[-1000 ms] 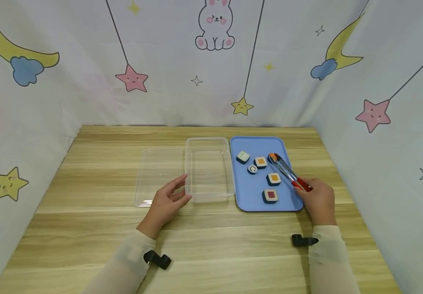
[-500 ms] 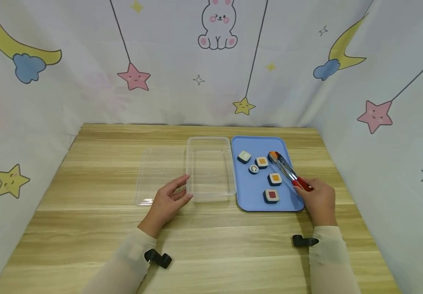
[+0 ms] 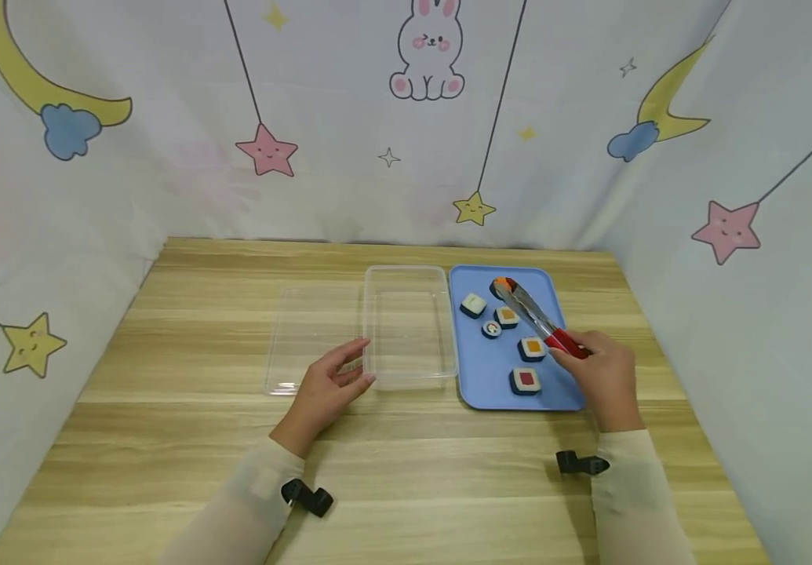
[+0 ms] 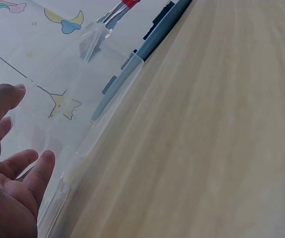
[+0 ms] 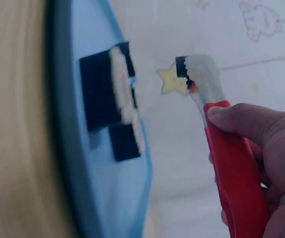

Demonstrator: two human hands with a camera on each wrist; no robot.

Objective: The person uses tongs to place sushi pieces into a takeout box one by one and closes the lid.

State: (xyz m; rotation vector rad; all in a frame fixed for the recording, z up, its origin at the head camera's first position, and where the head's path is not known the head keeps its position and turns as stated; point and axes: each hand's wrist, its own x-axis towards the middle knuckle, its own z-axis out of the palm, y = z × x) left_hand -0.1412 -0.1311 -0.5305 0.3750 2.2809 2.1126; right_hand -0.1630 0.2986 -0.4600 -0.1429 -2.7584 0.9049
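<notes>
In the head view my right hand (image 3: 603, 377) grips red-handled metal tongs (image 3: 534, 314). Between the tips of the tongs is a dark sushi roll with an orange top (image 3: 500, 286); the right wrist view has it raised off the blue tray (image 3: 488, 392). Several other sushi pieces lie on the tray, among them a white-topped one (image 3: 473, 305) and one with a red centre (image 3: 525, 380). My left hand (image 3: 328, 392) is at the left side of a clear plastic box (image 3: 409, 377), its fingers relaxed and its fingertips against or very near the wall.
A clear flat lid (image 3: 314, 329) lies on the wooden table (image 3: 406, 502) to the left of the box. The tray stands close beside the box's right side. A printed cloth (image 3: 335, 204) hangs behind the table and along its sides.
The tongs have risen from the tray with the orange-topped sushi roll, shifting a little left and toward the back. My left hand stays beside the box. The head view has shifted slightly.
</notes>
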